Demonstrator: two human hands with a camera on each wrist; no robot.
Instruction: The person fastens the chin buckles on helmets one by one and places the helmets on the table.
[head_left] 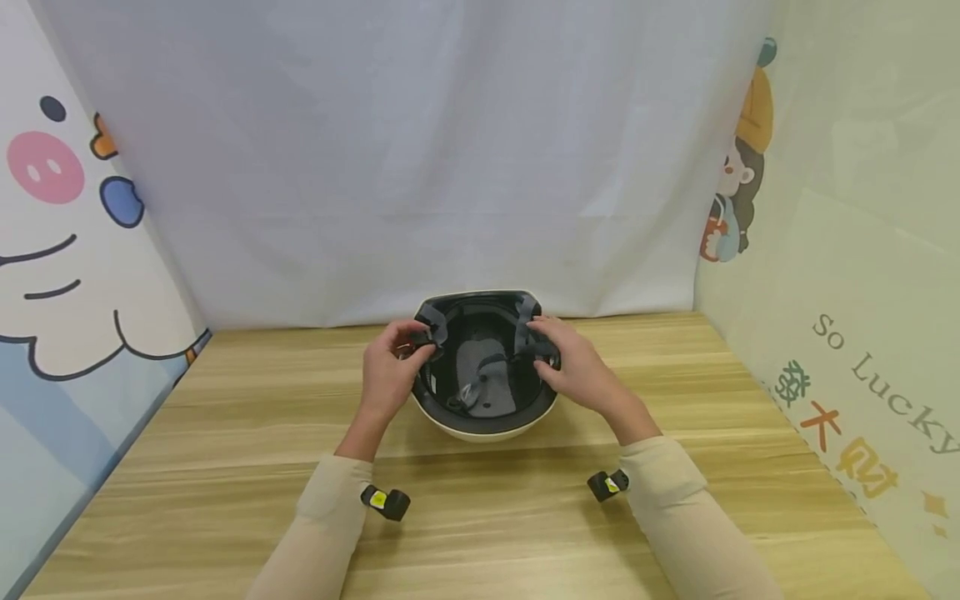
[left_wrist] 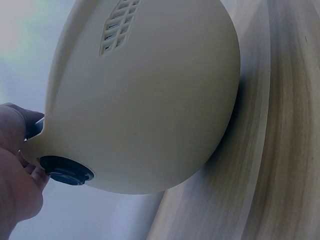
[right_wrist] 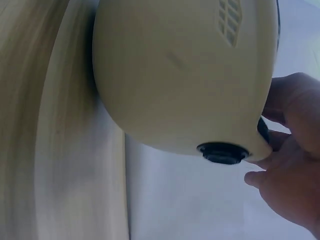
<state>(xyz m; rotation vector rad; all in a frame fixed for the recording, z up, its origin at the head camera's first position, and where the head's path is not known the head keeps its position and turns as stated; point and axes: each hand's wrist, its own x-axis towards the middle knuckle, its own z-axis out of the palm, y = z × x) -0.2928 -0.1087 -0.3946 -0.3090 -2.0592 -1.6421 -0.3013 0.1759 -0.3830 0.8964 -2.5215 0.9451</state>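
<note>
your left hand (head_left: 387, 367), right hand (head_left: 583, 367) pinch dark straps (head_left: 437, 320) at rim of upturned helmet (head_left: 483, 427); uneven pull could rock rounded shell (left_wrist: 145, 105).

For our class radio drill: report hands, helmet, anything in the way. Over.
Left hand gripping helmet at left, right hand gripping at right. Helmet crown-down on table. Straps near both hands, possible snag.

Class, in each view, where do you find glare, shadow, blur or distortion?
Head: glossy glare inside the helmet, faint shadow on the table near it; left wrist: bright haze at upper left, dark shadow between helmet and table; right wrist: table grain smeared and soft, its lines looking bowed.
</note>
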